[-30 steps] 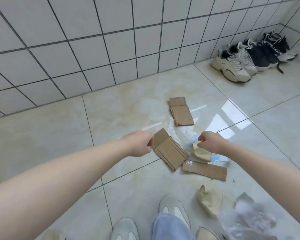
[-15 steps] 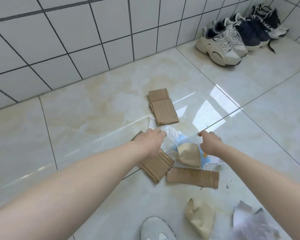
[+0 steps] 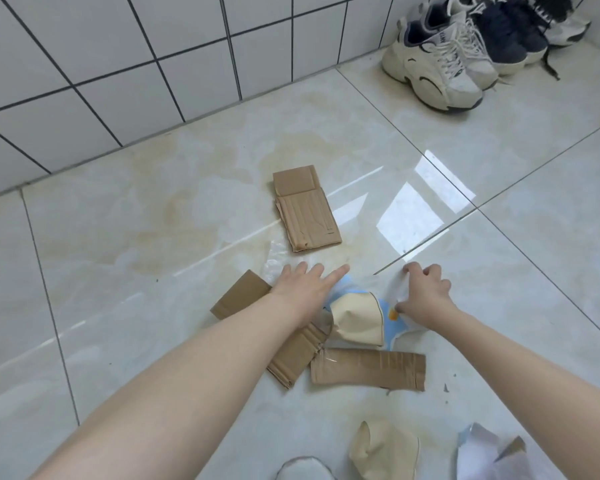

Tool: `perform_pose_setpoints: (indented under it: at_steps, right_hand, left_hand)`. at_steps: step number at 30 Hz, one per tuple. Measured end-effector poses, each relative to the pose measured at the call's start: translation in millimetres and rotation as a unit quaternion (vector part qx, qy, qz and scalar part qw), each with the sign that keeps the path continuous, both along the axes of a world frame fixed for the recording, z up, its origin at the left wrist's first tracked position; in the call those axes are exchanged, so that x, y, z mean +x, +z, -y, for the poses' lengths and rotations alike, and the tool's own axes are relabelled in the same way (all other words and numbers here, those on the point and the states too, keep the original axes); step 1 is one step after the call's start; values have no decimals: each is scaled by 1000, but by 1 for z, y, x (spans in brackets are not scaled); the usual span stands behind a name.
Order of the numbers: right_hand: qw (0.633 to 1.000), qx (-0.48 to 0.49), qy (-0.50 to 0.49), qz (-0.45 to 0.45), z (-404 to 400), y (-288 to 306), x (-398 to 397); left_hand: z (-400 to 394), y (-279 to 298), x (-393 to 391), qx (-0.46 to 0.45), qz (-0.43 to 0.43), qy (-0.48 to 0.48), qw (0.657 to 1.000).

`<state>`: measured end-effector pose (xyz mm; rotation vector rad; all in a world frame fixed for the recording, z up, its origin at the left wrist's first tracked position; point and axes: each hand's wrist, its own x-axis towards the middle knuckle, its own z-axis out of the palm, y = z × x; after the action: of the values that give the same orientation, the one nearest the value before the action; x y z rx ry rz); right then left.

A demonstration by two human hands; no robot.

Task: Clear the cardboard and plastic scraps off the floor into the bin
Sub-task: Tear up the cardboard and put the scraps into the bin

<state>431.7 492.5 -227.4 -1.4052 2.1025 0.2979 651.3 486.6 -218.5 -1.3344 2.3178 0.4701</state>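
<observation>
Folded brown cardboard piece (image 3: pixel 305 209) flat on the glossy floor (image 3: pixel 136 237) nearer the wall. Closer in, second folded cardboard (image 3: pixel 274 337) and taped strip (image 3: pixel 368 372) side by side, touching. Clear plastic film (image 3: pixel 278 259) and blue-cream wrapper (image 3: pixel 361 320) crumpled between them.

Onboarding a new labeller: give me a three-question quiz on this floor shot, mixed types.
1. True or false: the left hand lies flat, fingers spread, over clear plastic.
2. What does the right hand pinch? A) cardboard B) plastic edge C) a shoe
3. How many brown cardboard pieces lie between the hands and the wall?

Key: 1 true. 2 B. 3 one, the far cardboard.
</observation>
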Motion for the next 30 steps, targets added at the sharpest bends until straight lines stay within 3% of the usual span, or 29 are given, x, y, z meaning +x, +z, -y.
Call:
perform_pose_setpoints:
  at_steps: [6,11,17,23,26,30]
  right_hand:
    - [999,9,19,43,22,3,9]
    - [997,-39,56,37,36,8,16]
    - [990,-64,114,61,51,25,23]
    - [982,-121,92,114,42,50,25]
    - [978,-148,83,120,32,59,25]
    - [982,-127,55,131,16,57,18]
  left_hand:
    - [-6,-6,32,-22,12,-12,1000]
    - [-3,-4,68,-6,-94,109,990]
    - [15,10,86,1,-250,344,905]
    - [26,39,87,1,-395,446,803]
    - [23,54,89,-34,-405,421,811]
    - [6,60,94,9,-365,394,844]
